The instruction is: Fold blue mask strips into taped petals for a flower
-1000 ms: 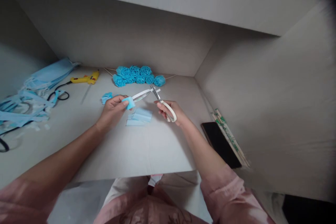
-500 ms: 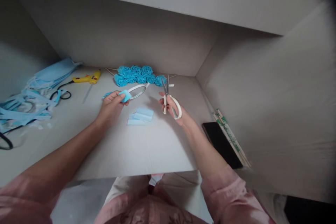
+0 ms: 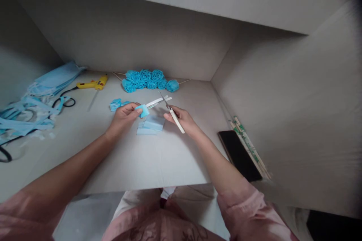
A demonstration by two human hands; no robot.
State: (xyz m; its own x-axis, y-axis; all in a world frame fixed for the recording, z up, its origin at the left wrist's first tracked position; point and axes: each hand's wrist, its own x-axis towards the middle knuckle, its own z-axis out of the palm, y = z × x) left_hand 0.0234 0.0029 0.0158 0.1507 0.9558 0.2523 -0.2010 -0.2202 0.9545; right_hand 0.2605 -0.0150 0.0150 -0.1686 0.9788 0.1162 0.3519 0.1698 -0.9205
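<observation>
Pinched in my left hand [image 3: 126, 116] is a small blue fabric piece [image 3: 144, 111], together with a thin white roll of tape [image 3: 155, 102] that is turned nearly edge-on. My right hand [image 3: 184, 119] grips the scissors [image 3: 177, 121] by their white handles. Their blades cross the tape at its far right end; whether they touch it I cannot tell. Below both hands lie several pale blue fabric strips [image 3: 152, 124]. Crumpled blue pieces [image 3: 115, 104] rest just beyond my left hand.
Several blue fabric roses [image 3: 152, 83] on thin sticks lie along the back wall. At left are a yellow glue gun [image 3: 92, 83] with a black cord, stacked face masks [image 3: 58, 79] and tangled scraps [image 3: 26, 120]. A dark phone [image 3: 240, 156] and wooden sticks [image 3: 250, 147] lie at right.
My right hand has brought the scissors left and down to the tape. My left hand has shifted slightly right, and the tape roll has turned from an open ring to nearly edge-on.
</observation>
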